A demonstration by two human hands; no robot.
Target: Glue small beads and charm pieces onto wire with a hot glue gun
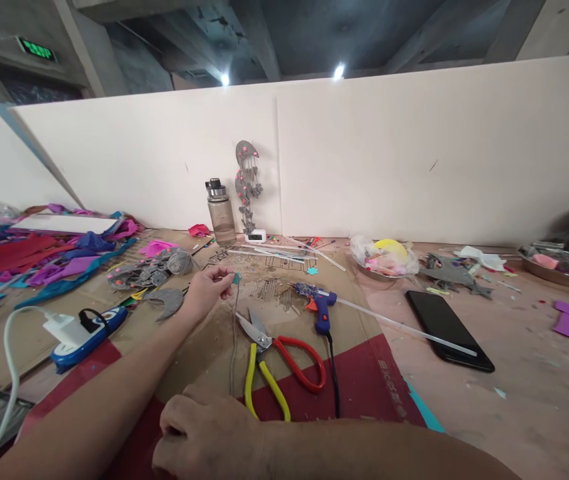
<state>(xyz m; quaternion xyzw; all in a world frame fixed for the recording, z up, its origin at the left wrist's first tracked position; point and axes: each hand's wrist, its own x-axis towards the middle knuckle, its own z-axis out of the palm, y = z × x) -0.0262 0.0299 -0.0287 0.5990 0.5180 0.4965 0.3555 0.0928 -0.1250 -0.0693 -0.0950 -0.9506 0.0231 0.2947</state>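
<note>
My left hand point(213, 288) pinches a small teal piece point(237, 278) at its fingertips. Down from there runs a length of grey yarn point(235, 340), fairly straight, to my right hand point(209, 433), which is closed in the foreground with the yarn's lower end behind its fingers. Just right of the yarn lie red-handled scissors point(300, 365) with blades apart, overlapping yellow-handled pliers point(268, 387). Beyond them a blue hot glue gun point(321, 308) rests on the cardboard point(354, 320), a clear glue stick point(404, 325) sticking out of its back.
At left are a blue power strip point(89, 340), grey felt pieces with a yarn ball point(180, 261) and bright fabric scraps point(69, 250). A water bottle point(221, 217) stands by the white partition point(414, 153). A black phone point(447, 327) and a filled dish point(384, 259) lie right.
</note>
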